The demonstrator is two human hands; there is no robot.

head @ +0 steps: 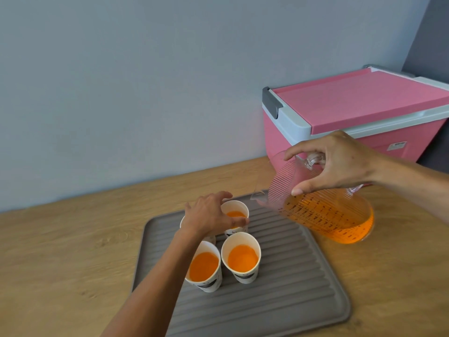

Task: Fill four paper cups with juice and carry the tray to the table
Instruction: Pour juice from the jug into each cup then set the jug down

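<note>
Several white paper cups stand close together on a grey ribbed tray (291, 276). The near left cup (205, 267) and near right cup (243, 257) hold orange juice. The far right cup (239, 209) also has juice in it, and my left hand (211, 215) grips its rim. A far left cup (184, 221) is mostly hidden under that hand. My right hand (337, 164) holds a clear measuring jug (323, 210) of orange juice, tilted with its spout toward the far right cup. No stream is visible.
The tray lies on a wooden counter (73, 251) against a grey wall. A pink cooler box (359, 113) with a white rim and grey latch stands at the back right, just behind the jug.
</note>
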